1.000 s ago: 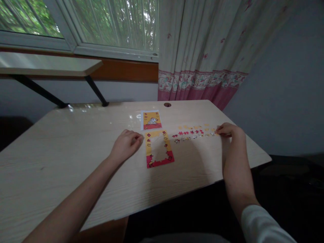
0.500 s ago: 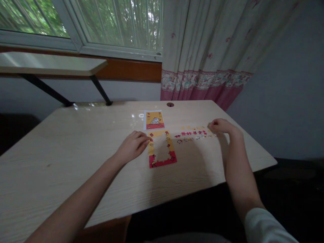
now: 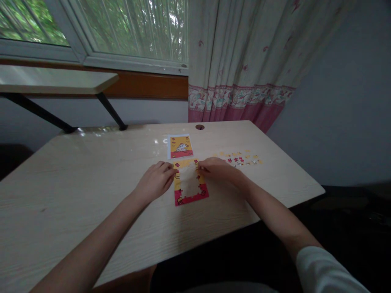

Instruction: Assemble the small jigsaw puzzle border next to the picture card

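Note:
A jigsaw puzzle [image 3: 191, 199] lies flat on the desk, its yellow and red border joined and its middle open to bare wood. With fingers bent together, my left hand [image 3: 157, 179] holds its upper left edge. My right hand [image 3: 215, 167] is at the upper right border, thumb and fingers pinched on a small puzzle piece that is mostly hidden. Loose puzzle pieces [image 3: 236, 160], yellow, red and white, lie in rows right of the puzzle, partly covered by my right hand. Just beyond the puzzle is a picture card [image 3: 181, 146] showing a white animal on yellow and red.
The pale wooden desk [image 3: 106, 183] has a round cable hole [image 3: 200, 127] near its back edge. At the back left stands a raised shelf [image 3: 55, 79] on dark legs. A curtain [image 3: 238, 61] hangs behind, beside a window [image 3: 128, 32].
My right hand has moved left from the loose pieces to the upper right border of the puzzle. My left hand stays on its left edge. The view has shifted slightly right.

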A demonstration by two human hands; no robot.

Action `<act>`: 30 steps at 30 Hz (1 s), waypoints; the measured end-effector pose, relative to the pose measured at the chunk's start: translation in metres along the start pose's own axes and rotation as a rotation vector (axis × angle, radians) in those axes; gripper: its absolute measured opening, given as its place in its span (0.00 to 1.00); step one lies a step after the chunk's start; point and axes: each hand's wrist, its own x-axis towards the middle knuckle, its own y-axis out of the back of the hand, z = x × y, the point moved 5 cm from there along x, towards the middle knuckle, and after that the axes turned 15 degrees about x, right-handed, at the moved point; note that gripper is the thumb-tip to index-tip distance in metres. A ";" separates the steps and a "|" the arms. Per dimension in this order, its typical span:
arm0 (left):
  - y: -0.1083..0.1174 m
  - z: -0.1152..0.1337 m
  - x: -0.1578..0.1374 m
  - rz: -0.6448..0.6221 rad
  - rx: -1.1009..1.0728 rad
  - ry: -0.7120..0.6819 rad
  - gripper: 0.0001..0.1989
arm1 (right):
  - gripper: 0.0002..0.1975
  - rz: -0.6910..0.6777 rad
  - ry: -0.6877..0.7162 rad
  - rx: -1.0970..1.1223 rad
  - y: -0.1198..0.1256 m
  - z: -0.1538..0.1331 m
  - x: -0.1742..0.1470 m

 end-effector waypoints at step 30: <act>-0.004 -0.013 -0.005 0.010 -0.084 -0.018 0.19 | 0.21 0.340 -0.457 0.502 0.086 0.183 -0.124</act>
